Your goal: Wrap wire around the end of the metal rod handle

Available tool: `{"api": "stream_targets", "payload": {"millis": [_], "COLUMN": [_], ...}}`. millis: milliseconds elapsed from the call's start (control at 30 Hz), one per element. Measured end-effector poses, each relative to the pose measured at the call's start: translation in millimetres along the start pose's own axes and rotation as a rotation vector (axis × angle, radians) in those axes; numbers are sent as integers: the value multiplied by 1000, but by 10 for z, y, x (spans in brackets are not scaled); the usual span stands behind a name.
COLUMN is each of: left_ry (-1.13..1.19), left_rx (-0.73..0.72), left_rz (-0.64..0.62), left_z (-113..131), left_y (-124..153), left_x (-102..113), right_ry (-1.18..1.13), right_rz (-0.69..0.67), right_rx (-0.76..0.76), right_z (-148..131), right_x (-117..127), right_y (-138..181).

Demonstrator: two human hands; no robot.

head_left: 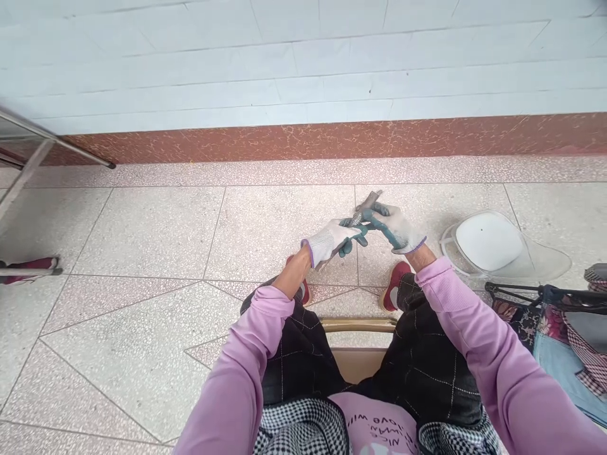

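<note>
My left hand, in a white glove with blue-green coated fingers, is closed around a long, thin grey-brown object with a silvery, textured section near its middle. The object lies aslant, its far end pointing up and right, and its exact kind cannot be made out. My right hand, gloved the same way, has its bent fingers closed against the upper part of it. Both hands are close together in front of my knees, above the floor. The gloved fingers hide part of the object.
A white rounded piece with a clear plastic rim lies on the floor at right. Nearer stands a dark folding frame with cloth items. Metal legs and a red shoe are at left. A tiled wall rises ahead.
</note>
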State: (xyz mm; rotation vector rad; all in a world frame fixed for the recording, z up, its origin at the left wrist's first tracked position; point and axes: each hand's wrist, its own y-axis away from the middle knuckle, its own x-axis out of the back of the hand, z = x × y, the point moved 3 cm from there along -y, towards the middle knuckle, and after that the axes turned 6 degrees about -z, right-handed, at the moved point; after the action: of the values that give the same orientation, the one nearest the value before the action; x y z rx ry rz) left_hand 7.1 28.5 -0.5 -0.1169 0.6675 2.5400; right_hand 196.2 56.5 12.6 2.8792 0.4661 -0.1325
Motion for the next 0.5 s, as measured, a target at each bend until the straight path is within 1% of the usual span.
{"api": "stream_targets", "payload": {"millis": [67,200,300,367,433,500], "left_ry": [6,37,88,103,97,79], "left_rx": [7,5,-58,-144,-227,-257], "left_rz": [-16,-40,-32,39,125,179], "left_z": [26,29,21,36,61,80], "left_y": [19,68,104,126,143,146], "left_x": [-12,-22,14,95,203,298], "right_ry": [-26,-100,-19,75,132,165], "right_rz": [3,-67,-135,-240,-352,-394], "right_rx": [7,10,-8,-73,-183,-274], "right_z": [33,-30,-95,-102,-86,-86], "right_x": [-68,-71,-75,-115,-153,-154], "right_y": [-19,12,72,116,167,220]}}
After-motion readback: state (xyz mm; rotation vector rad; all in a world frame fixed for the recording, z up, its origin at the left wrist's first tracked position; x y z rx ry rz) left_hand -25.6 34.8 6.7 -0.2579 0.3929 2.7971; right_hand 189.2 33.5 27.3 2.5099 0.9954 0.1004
